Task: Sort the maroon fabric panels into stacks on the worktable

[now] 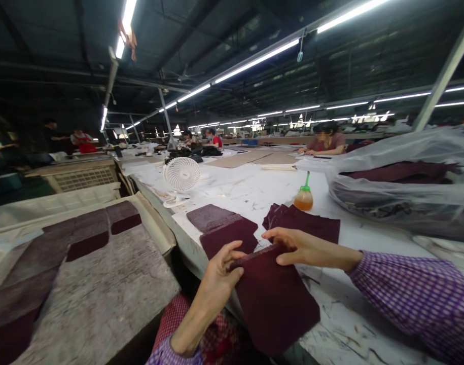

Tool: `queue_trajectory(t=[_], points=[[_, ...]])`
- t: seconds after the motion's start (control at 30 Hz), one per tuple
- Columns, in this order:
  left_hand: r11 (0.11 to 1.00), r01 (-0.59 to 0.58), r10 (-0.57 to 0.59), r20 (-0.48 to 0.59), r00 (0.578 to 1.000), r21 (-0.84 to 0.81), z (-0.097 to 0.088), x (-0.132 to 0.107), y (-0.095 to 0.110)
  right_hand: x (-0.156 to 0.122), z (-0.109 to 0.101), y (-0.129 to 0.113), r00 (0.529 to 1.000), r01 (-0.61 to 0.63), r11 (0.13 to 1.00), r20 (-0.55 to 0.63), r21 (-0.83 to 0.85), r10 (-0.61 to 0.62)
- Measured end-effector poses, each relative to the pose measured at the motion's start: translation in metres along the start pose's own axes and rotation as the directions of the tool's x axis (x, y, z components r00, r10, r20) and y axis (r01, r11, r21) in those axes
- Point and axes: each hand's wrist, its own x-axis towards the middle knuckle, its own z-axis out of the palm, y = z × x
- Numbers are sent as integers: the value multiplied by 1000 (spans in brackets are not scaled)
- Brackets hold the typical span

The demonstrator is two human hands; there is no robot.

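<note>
A dark maroon piece of fabric or leather (277, 299) with cut corners hangs partly over the table's near edge. My left hand (220, 274) pinches its upper left edge between thumb and fingers. At the upper right edge, my right hand (292, 246) grips the same piece, thumb in front. The top edge looks folded over in a narrow strip. Just behind lie more maroon pieces (227, 230), some with a greyish upper face. A fanned stack of maroon pieces (311, 223) rests beyond my right hand.
A squeeze bottle with green cap (304, 198) stands behind the stack. A white fan (182, 174) is farther back on the white table (239, 185). At right bulges a clear plastic bag (402, 187). To the left, maroon pieces lie on a worn board (113, 279). A co-worker (330, 142) sits across.
</note>
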Motion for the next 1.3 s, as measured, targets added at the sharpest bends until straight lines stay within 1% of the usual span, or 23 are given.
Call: queue_trajectory(t=[0.07,0.13,0.23,0.33,0.4,0.43,0.47,0.5,0.53,0.57,0.63,0.7,0.8,0.93,1.07,1.3], points=[[995,16,-18,18,1000,95,-4,0,6,0,4,-3,999,-46,989,25,140,43],[970,5,-17,48,999,243,-6,4,15,0,5,-5,996,-85,980,35,182,80],[872,-95,30,142,989,480,2,15,23,2,5,-1,996,-95,982,17,162,93],[743,-200,63,230,971,639,19,29,19,5,6,10,996,-91,993,-18,78,92],[665,-238,92,239,967,708,28,37,11,6,6,16,996,-75,996,-60,-45,73],[623,-251,110,235,966,741,32,39,6,5,4,18,995,-59,986,-89,-153,46],[575,-261,127,230,965,775,35,41,2,5,1,20,992,-44,958,-122,-285,9],[521,-272,142,232,962,809,37,41,-3,4,-2,21,988,-36,908,-154,-417,-32],[467,-284,153,240,959,837,38,42,-6,3,-7,21,982,-32,851,-176,-524,-72],[419,-298,158,254,954,858,39,41,-9,3,-11,22,977,-23,803,-182,-596,-107],[345,-323,168,280,945,881,39,40,-11,3,-19,23,972,14,750,-166,-661,-165],[301,-341,167,303,938,891,40,39,-11,3,-24,25,964,76,711,-131,-699,-232],[270,-354,150,324,934,895,40,40,-8,4,-26,27,950,152,647,-70,-747,-304],[266,-327,101,311,945,907,41,45,-5,3,-25,26,950,197,608,-5,-769,-313],[290,-321,64,316,946,901,39,51,-5,3,-24,26,954,175,594,-15,-785,-300],[308,-330,65,326,943,892,38,52,-5,8,-23,29,954,162,598,-30,-785,-298]])
